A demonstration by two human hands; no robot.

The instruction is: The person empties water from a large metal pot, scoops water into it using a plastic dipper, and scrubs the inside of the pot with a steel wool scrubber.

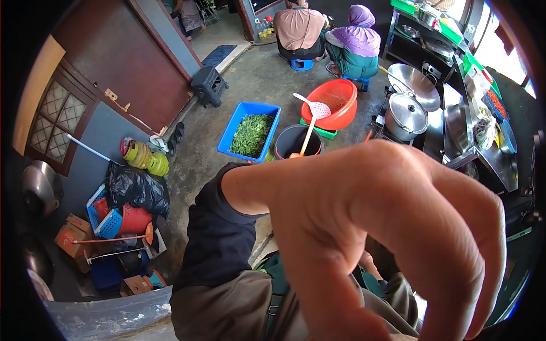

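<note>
My left hand point(369, 210) is raised very close to the camera, reaching across from the left with a dark sleeve point(213, 233) at the wrist. Its fingers bend downward, apart from the thumb, and nothing shows between them. The lower frame edge cuts off the fingertips. Beneath it, a small patch of my right hand point(368, 264) shows near my lap, its fingers hidden. Past the left wrist stand a blue tub point(226, 133) of chopped greens point(252, 135) and a black bucket point(281, 149) with an orange-handled utensil point(307, 136) across it.
A red basin point(347, 116) holds a white skimmer point(320, 110). Two people point(298, 28) sit on low blue stools. Right are a lidded pot point(406, 116), a wok point(418, 79) and the counter. Gas cylinders point(156, 163) and a black bag point(136, 187) stand left.
</note>
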